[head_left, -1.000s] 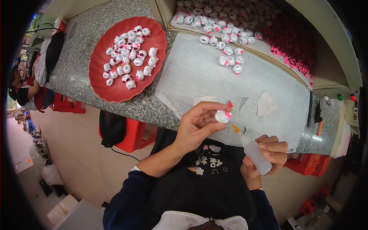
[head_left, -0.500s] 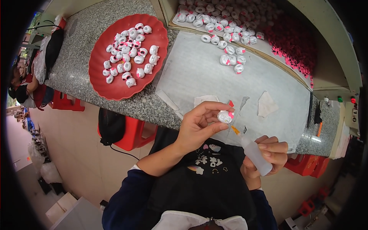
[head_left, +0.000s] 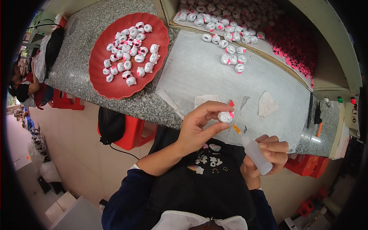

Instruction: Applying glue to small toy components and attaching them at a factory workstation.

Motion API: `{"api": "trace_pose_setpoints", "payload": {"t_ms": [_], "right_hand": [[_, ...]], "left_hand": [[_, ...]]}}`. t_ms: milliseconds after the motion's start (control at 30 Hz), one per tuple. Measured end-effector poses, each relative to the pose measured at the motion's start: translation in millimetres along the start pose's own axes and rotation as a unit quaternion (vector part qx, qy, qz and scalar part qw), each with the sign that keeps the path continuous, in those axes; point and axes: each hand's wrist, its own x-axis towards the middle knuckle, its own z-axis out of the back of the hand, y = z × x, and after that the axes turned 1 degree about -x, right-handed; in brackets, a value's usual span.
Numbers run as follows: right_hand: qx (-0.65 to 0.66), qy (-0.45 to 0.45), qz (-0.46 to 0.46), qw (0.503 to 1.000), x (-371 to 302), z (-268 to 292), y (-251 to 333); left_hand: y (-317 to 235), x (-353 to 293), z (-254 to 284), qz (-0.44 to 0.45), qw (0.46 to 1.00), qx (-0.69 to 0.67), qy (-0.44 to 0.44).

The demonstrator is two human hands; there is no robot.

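Between the thumb and fingers of my left hand (head_left: 199, 124) is a small white cat-head figure (head_left: 224, 117) with a pink bow, held just above the sheeted worktop. My right hand (head_left: 268, 153) grips a translucent squeeze bottle (head_left: 256, 155), tilted up to the left. The bottle's orange needle tip (head_left: 236, 128) points at the figure's lower edge; whether the tip touches it I cannot tell. A red scalloped plate (head_left: 100, 73) at the left carries many similar white heads. Several more heads (head_left: 233, 59) stand in a loose cluster on the white sheet (head_left: 188, 73) beyond my hands.
A shelf bin at the back holds a heap of white heads (head_left: 214, 19) and a pile of pink bows (head_left: 295, 53). Paper scraps (head_left: 267, 104) lie on the sheet. Red stools (head_left: 132, 134) stand below the granite counter (head_left: 76, 69). Another person (head_left: 28, 86) sits far left.
Hardly anything differs. The view has shifted slightly, and both hands keep the figure and bottle in nearly the same pose.
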Motion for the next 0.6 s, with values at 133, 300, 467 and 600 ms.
{"api": "trace_pose_setpoints", "payload": {"t_ms": [133, 300, 467, 600], "right_hand": [[-0.003, 0.004, 0.002, 1.0, 0.2, -0.5, 0.9], [0.0, 0.006, -0.001, 1.0, -0.9, -2.5, 1.2], [-0.005, 0.019, -0.009, 1.0, 0.7, -0.6, 0.4], [0.007, 0.062, -0.001, 0.998, 7.5, 7.1, -0.6]], "left_hand": [[1.8, -1.3, -0.1, -0.037, 0.998, 0.058, -0.004], [-0.5, -0.9, 0.0, -0.054, 0.987, 0.154, -0.002], [1.9, 0.6, 2.6, -0.058, 0.983, 0.173, -0.009], [0.0, 4.0, 1.7, -0.069, 0.983, 0.17, 0.004]]}}
